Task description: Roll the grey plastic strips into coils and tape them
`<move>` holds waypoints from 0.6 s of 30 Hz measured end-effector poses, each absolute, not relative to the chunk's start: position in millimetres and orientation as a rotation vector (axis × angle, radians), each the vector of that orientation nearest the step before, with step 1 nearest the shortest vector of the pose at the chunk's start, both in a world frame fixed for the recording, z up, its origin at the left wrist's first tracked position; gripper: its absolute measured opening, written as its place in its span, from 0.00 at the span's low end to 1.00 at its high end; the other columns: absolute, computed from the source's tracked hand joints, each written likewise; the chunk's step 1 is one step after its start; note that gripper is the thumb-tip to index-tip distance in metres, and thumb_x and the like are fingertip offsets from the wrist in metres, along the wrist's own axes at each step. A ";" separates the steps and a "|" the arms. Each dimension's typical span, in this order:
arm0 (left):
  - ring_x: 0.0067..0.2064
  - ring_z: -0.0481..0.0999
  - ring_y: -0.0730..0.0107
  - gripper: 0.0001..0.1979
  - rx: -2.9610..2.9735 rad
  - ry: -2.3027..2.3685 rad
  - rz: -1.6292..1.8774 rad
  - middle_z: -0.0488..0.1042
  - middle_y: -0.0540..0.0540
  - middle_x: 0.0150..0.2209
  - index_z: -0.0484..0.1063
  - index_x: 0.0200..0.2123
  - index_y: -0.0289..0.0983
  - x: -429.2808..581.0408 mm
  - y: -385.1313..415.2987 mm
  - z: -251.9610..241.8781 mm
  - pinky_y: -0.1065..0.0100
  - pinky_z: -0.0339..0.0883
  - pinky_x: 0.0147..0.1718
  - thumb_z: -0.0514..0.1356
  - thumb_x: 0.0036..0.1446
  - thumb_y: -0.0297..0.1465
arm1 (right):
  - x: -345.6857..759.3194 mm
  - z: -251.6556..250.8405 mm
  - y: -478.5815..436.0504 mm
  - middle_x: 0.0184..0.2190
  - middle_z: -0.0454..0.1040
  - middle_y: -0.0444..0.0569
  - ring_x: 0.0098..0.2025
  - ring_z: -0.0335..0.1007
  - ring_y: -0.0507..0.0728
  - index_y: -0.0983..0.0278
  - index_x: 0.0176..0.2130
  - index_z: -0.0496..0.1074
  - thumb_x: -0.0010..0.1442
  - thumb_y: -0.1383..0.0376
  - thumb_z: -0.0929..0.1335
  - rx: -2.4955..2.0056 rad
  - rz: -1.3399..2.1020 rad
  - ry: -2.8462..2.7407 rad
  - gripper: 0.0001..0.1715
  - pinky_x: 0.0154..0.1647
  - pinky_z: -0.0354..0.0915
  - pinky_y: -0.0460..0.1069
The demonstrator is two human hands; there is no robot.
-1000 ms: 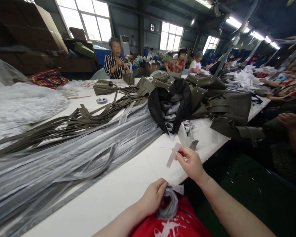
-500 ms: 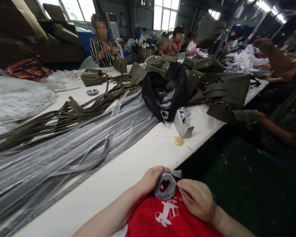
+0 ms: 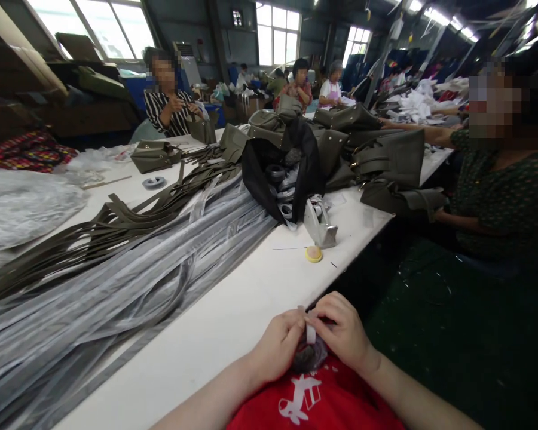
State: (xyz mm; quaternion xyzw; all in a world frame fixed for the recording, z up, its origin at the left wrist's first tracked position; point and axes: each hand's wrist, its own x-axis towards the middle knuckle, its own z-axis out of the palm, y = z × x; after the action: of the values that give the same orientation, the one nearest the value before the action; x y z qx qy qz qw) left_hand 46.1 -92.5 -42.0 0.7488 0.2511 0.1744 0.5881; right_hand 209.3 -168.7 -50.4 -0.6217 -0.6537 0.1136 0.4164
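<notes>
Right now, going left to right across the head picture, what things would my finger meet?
Bright patterned cloth, grey ring on the table, left hand, right hand, co-worker's dark patterned top.

Left hand [image 3: 275, 345]: holds a plastic-wrapped coil [image 3: 309, 360] above red clothing [image 3: 345, 403].
Right hand [image 3: 344, 327]: pinches a pale strip [image 3: 311, 334] at the coil.
White table [image 3: 197, 343]: olive straps [image 3: 146, 218], plastic-wrapped strips [image 3: 156, 280], black bag [image 3: 256, 173], tape dispenser [image 3: 321, 228].
Far side: person in stripes [image 3: 161, 110].

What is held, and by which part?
The left hand holds a coil by its upper edge; the right hand pinches a pale strip by its upper part.
</notes>
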 end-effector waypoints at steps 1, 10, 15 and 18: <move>0.36 0.70 0.66 0.20 1.786 0.572 0.399 0.74 0.46 0.31 0.73 0.28 0.36 47.1 -95.0 -38.9 0.68 0.61 0.41 0.48 0.65 0.38 | 211.5 -50.1 -165.8 0.26 0.70 0.47 0.32 0.65 0.56 0.62 0.25 0.70 0.59 0.62 0.69 -1.568 0.392 -1.574 0.11 0.34 0.62 0.51; 0.34 0.70 0.69 0.16 1.960 0.570 0.406 0.73 0.47 0.29 0.68 0.25 0.36 55.3 -109.1 -43.3 0.69 0.61 0.37 0.49 0.65 0.31 | 230.7 -71.2 -154.1 0.21 0.68 0.43 0.25 0.61 0.51 0.66 0.27 0.71 0.60 0.47 0.63 -1.451 1.463 -1.038 0.26 0.27 0.57 0.46; 0.33 0.70 0.70 0.16 1.956 0.594 0.392 0.72 0.47 0.28 0.67 0.25 0.36 56.0 -108.5 -42.7 0.69 0.62 0.37 0.49 0.65 0.31 | 220.9 -77.4 -155.1 0.20 0.65 0.39 0.23 0.55 0.49 0.66 0.24 0.69 0.53 0.58 0.70 -1.407 1.429 -0.975 0.15 0.25 0.53 0.45; 0.37 0.70 0.70 0.16 1.922 0.591 0.436 0.72 0.46 0.33 0.69 0.26 0.36 52.2 -109.0 -40.3 0.69 0.63 0.40 0.48 0.66 0.31 | 218.4 -76.7 -156.9 0.22 0.70 0.42 0.24 0.61 0.51 0.66 0.25 0.72 0.56 0.61 0.68 -1.490 1.251 -1.087 0.12 0.27 0.57 0.46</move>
State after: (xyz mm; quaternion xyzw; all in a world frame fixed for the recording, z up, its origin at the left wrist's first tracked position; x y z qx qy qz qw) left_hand 52.2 -109.0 -40.3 0.8004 0.2459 0.1815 0.5158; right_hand 218.4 -156.9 -76.7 -0.6000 -0.4378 0.5040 0.4407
